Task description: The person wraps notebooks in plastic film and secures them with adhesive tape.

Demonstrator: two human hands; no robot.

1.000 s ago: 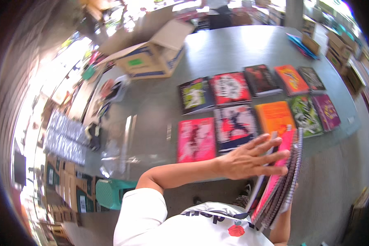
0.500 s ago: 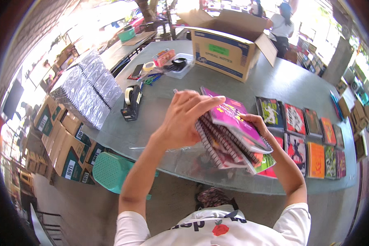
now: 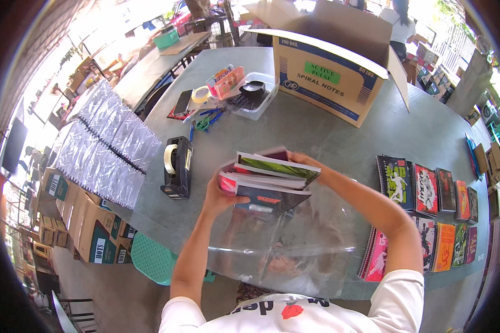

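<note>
A stack of spiral notebooks (image 3: 273, 195) is held just over the table's middle, covers and page edges showing, a dark cover toward me. My left hand (image 3: 221, 194) is closed round its left end, thumb across the nearest cover. At the far right corner, my right hand (image 3: 305, 161) grips the stack; some of its fingers are hidden behind it. Beneath and nearer to me, a clear plastic sheet or bag (image 3: 316, 250) lies on the table. Two rows of spiral notebooks with colourful covers (image 3: 426, 190) are spread at the right, partly behind my right forearm.
Left of the stack stands a black tape dispenser (image 3: 178, 172). Farther back are scissors (image 3: 203, 123), a clear plastic tub (image 3: 258, 102) and an open cardboard box (image 3: 328, 77). Plastic-wrapped notebook stacks (image 3: 108, 144) rise at the left, above cartons; a green stool (image 3: 153, 260) sits below the table edge.
Both hands have brought the notebooks left and turned the stack, so page edges and a dark cover now show instead of the purple one. The left hand has gone from its top to its end.
</note>
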